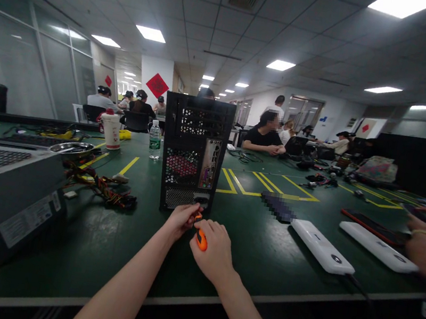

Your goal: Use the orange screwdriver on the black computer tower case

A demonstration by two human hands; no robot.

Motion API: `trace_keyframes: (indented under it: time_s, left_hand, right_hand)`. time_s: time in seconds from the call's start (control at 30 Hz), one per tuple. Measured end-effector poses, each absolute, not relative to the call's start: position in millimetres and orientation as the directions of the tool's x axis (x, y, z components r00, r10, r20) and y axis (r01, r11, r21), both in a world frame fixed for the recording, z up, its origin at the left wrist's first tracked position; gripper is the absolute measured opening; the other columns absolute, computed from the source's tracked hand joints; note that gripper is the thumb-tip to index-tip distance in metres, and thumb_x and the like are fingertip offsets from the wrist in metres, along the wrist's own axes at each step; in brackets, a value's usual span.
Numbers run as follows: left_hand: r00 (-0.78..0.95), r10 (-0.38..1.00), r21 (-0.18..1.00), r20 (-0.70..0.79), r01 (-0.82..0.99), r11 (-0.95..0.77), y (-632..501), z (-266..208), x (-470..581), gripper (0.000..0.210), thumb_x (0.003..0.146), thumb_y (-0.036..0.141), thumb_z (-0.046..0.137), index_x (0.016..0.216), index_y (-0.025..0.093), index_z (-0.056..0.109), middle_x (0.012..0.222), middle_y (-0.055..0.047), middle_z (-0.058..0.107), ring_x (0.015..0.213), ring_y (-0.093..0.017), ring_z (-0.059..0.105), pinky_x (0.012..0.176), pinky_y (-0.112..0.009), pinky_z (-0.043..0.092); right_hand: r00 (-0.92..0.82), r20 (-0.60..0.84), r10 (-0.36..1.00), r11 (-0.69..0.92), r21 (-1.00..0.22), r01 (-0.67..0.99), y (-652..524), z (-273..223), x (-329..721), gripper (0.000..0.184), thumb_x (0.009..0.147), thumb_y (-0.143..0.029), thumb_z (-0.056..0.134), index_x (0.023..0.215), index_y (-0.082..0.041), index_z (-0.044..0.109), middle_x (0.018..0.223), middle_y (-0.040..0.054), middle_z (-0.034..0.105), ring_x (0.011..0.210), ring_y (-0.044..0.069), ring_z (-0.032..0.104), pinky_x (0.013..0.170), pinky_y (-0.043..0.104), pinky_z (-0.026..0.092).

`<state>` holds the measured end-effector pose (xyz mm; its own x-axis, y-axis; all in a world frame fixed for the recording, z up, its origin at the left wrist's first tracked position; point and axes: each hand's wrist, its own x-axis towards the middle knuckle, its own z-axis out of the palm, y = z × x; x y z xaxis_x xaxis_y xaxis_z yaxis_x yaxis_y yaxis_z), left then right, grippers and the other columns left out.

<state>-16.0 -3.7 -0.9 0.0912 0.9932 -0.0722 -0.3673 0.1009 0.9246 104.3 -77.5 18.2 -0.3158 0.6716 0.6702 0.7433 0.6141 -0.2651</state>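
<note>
Screwdriver (201, 239), orange-handled, sat gripped in the right hand (211, 251), its fingers clenched around the handle. The left hand (182, 218) pinched the shaft near the tip, low at the rear of the black computer case (193, 153) standing upright on the green table (264, 243).

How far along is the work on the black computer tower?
Early. The black metal computer tower stands upright, rear panel facing the person, casing closed. In hand: the right hand grips an orange-handled screwdriver at its bottom edge; the left hand steadies there. Opening it remains.
</note>
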Motion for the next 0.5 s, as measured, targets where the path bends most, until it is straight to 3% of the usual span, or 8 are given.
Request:
trace_keyframes:
  time_s: [0.13,0.27,0.5]
  left_hand:
    - [0.017,0.995,0.942,-0.100,-0.322,0.100,-4.8,0.6,-15.5,0.035,0.054,0.040,0.066,0.052,0.012,0.046,0.033,0.007,0.032,0.030,-0.001,0.025,0.034,-0.017,0.013]
    - [0.048,0.992,0.927,-0.114,-0.355,0.123,-4.3,2.8,-16.4,0.035,0.053,0.040,0.067,0.052,0.011,0.047,0.032,0.008,0.031,0.028,-0.001,0.023,0.033,-0.018,0.010]
    - [0.156,0.984,0.893,-0.080,-0.427,0.140,-3.8,0.6,-19.4,0.027,0.058,0.032,0.066,0.063,0.008,0.055,0.035,0.007,0.033,0.030,0.000,0.020,0.033,-0.016,0.006]
  right_hand:
    - [-0.320,0.671,0.669,0.618,-0.262,0.741,-79.2,20.0,103.6,0.009,0.071,-0.021,0.048,0.080,-0.021,0.051,0.076,0.0007,0.053,0.073,0.014,0.048,0.068,0.026,0.032]
    - [-0.273,0.673,0.687,0.603,-0.319,0.731,-79.6,19.8,102.8,0.018,0.076,-0.030,0.045,0.089,-0.019,0.048,0.070,-0.0004,0.054,0.065,0.013,0.049,0.064,0.025,0.033]
    - [-0.315,0.691,0.651,0.620,-0.245,0.746,-77.0,16.3,103.9,0.012,0.068,-0.015,0.048,0.079,-0.019,0.050,0.074,0.0010,0.051,0.072,0.014,0.046,0.067,0.026,0.033]
